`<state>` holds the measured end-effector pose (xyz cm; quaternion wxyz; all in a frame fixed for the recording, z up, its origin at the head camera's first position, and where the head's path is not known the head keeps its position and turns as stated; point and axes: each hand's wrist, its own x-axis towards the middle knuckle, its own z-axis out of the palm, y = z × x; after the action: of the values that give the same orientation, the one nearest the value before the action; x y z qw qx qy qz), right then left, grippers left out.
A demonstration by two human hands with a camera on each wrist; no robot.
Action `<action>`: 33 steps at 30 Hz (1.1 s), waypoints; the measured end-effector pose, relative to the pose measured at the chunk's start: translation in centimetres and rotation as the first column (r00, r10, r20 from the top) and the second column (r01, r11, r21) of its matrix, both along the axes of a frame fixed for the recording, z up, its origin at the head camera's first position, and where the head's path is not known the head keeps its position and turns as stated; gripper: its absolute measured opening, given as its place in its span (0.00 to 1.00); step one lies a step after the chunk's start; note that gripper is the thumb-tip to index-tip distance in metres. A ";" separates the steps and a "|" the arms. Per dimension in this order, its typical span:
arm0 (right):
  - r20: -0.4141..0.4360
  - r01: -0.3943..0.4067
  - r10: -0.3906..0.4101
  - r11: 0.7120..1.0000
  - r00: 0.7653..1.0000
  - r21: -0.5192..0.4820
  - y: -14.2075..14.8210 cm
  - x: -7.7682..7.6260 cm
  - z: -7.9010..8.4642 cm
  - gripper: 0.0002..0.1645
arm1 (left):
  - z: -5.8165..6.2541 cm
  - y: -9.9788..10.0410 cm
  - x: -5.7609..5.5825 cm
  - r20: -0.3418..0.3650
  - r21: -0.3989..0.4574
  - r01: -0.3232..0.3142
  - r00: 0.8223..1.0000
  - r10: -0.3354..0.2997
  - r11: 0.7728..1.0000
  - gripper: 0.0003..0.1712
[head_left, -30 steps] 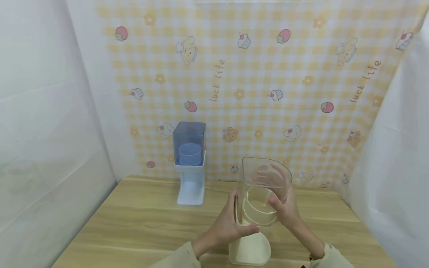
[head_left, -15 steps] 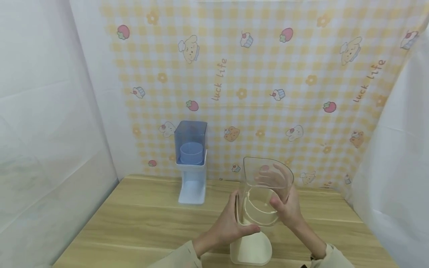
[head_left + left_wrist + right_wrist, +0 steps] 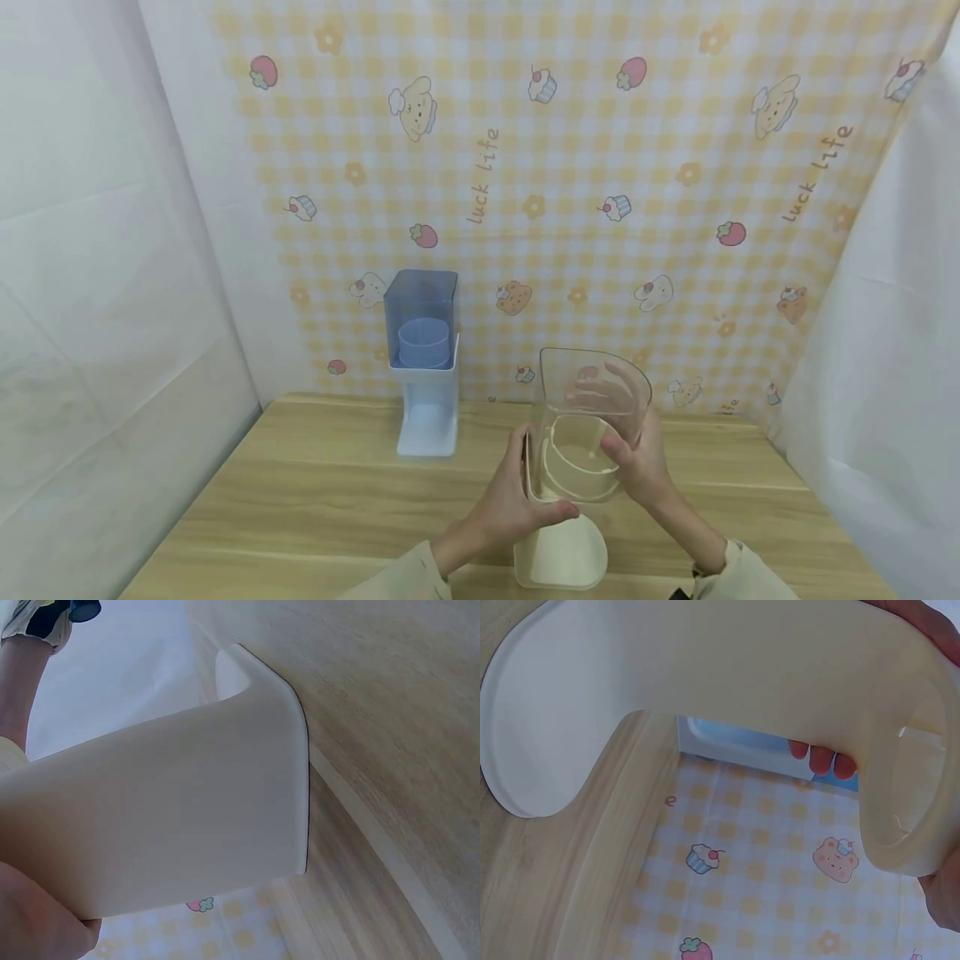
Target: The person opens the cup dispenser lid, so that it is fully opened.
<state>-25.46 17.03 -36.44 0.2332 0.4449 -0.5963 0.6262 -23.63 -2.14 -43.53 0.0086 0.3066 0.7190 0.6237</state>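
A cream dispenser stand [image 3: 561,557] carries a clear plastic bin [image 3: 558,383] with a round cream collar [image 3: 577,467] inside its bottom. My left hand [image 3: 510,496] grips the left side, thumb along the near edge. On the right, my right hand [image 3: 645,467] holds the bin's wall, its fingers showing through the plastic behind. In the left wrist view, the stand's smooth back [image 3: 180,787] runs down to its base at the wood. A round opening [image 3: 922,765] shows under the holder in the right wrist view, with left-hand fingertips [image 3: 821,759] beyond the stand.
A second dispenser [image 3: 427,412], pale blue with a dark blue translucent bin [image 3: 422,304], stands upright at the back left of the wooden table [image 3: 322,483]. Behind hangs a yellow checked cloth [image 3: 555,258]. White sheets [image 3: 97,292] border both sides.
Both hands keep the same hold on the cream dispenser. The head view shifts slightly; otherwise nothing has visibly moved.
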 end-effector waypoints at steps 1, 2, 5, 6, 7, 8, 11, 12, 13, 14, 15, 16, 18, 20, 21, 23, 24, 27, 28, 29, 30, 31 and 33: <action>0.004 0.002 -0.002 1.000 1.000 0.000 0.0 0.0 0.0 0.51 | 0.0 0.0 0.0 -0.003 0.005 0.000 1.000 0.000 1.000 0.62; 0.009 -0.001 0.001 1.000 1.000 -0.002 0.0 0.0 0.0 0.50 | 0.0 0.0 0.0 -0.007 0.009 -0.003 1.000 0.003 1.000 0.61; 0.015 -0.018 0.018 1.000 1.000 -0.008 0.0 0.0 0.1 0.50 | 0.1 0.0 0.1 -0.022 0.023 -0.005 1.000 0.005 1.000 0.61; 0.015 -0.023 0.024 1.000 1.000 -0.011 0.0 0.0 0.1 0.50 | 0.1 0.0 0.1 -0.022 0.026 -0.001 1.000 0.002 1.000 0.60; 0.016 -0.030 0.030 0.999 0.999 -0.013 0.0 -0.1 0.1 0.50 | 0.1 0.0 0.0 -0.022 0.025 0.002 1.000 -0.001 1.000 0.60; 0.017 -0.036 0.036 0.999 0.999 -0.016 0.0 -0.1 0.1 0.51 | 0.2 -0.1 0.0 -0.021 0.022 0.002 1.000 -0.002 1.000 0.60; 0.020 -0.048 0.048 0.999 0.999 -0.022 0.1 -0.1 0.2 0.52 | 0.2 -0.1 -0.1 -0.020 0.012 0.010 1.000 -0.010 1.000 0.60; 0.022 -0.051 0.052 0.998 0.998 -0.024 0.1 -0.2 0.2 0.53 | 0.3 -0.1 -0.1 -0.017 0.005 0.010 1.000 -0.010 1.000 0.60; 0.026 -0.055 0.056 0.998 0.998 -0.025 0.1 -0.2 0.2 0.53 | 0.3 -0.2 -0.1 -0.019 0.002 0.009 1.000 -0.009 1.000 0.60; 0.028 -0.059 0.060 0.998 0.998 -0.025 0.1 -0.2 0.2 0.53 | 0.3 -0.2 -0.2 -0.022 0.001 0.008 1.000 -0.008 1.000 0.60; 0.029 -0.062 0.063 0.998 0.998 -0.022 0.1 -0.2 0.2 0.53 | 0.3 -0.2 -0.2 -0.024 0.001 0.010 1.000 -0.010 1.000 0.60; 0.029 -0.065 0.066 0.998 0.997 -0.022 0.1 -0.2 0.2 0.52 | 0.4 -0.3 -0.3 -0.024 -0.001 0.012 1.000 -0.012 1.000 0.60; 0.025 -0.065 0.066 0.998 0.998 -0.019 0.1 -0.2 0.2 0.51 | 0.4 -0.3 -0.3 -0.021 -0.011 0.011 1.000 -0.011 1.000 0.60; 0.019 -0.062 0.063 0.998 0.998 -0.014 0.2 -0.2 0.2 0.51 | 0.4 -0.3 -0.4 -0.021 -0.016 0.014 1.000 -0.014 1.000 0.60; 0.017 -0.063 0.063 0.998 0.998 -0.014 0.2 -0.2 0.2 0.50 | 0.5 -0.3 -0.4 -0.016 -0.020 0.018 1.000 -0.018 1.000 0.60; 0.011 -0.063 0.063 0.998 0.998 -0.014 0.2 -0.2 0.2 0.50 | 0.5 -0.3 -0.3 -0.008 -0.024 0.025 1.000 -0.025 0.999 0.60; 0.009 -0.062 0.063 0.998 0.998 -0.013 0.2 -0.2 0.2 0.50 | 0.5 -0.3 -0.3 -0.008 -0.024 0.027 1.000 -0.027 0.999 0.60; 0.002 -0.069 0.069 0.998 0.998 -0.012 0.3 -0.2 0.2 0.51 | 0.6 -0.3 -0.3 -0.005 -0.025 0.027 1.000 -0.027 0.999 0.59; -0.004 -0.069 0.069 0.998 0.998 -0.012 0.3 -0.2 0.2 0.51 | 0.7 -0.3 -0.2 -0.008 -0.027 0.024 1.000 -0.024 0.999 0.59; -0.012 -0.070 0.069 0.998 0.998 -0.012 0.3 -0.2 0.2 0.51 | 0.7 -0.3 -0.2 -0.010 -0.030 0.023 1.000 -0.023 0.999 0.59; -0.018 -0.072 0.072 0.997 0.997 -0.013 0.3 -0.2 0.2 0.51 | 0.8 -0.3 -0.1 -0.010 -0.034 0.016 1.000 -0.016 0.999 0.59; -0.027 -0.071 0.070 0.997 0.997 -0.013 0.3 -0.2 0.2 0.52 | 0.8 -0.3 -0.1 -0.011 -0.037 0.014 1.000 -0.014 0.999 0.59; -0.043 -0.075 0.074 0.997 0.996 -0.019 0.3 -0.2 0.1 0.52 | 0.9 -0.3 0.0 -0.012 -0.048 0.005 1.000 -0.005 0.999 0.58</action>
<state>-25.66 17.30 -36.33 0.2269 0.4776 -0.5676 0.6310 -23.66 -2.40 -42.67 0.0133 0.3117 0.7329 0.6046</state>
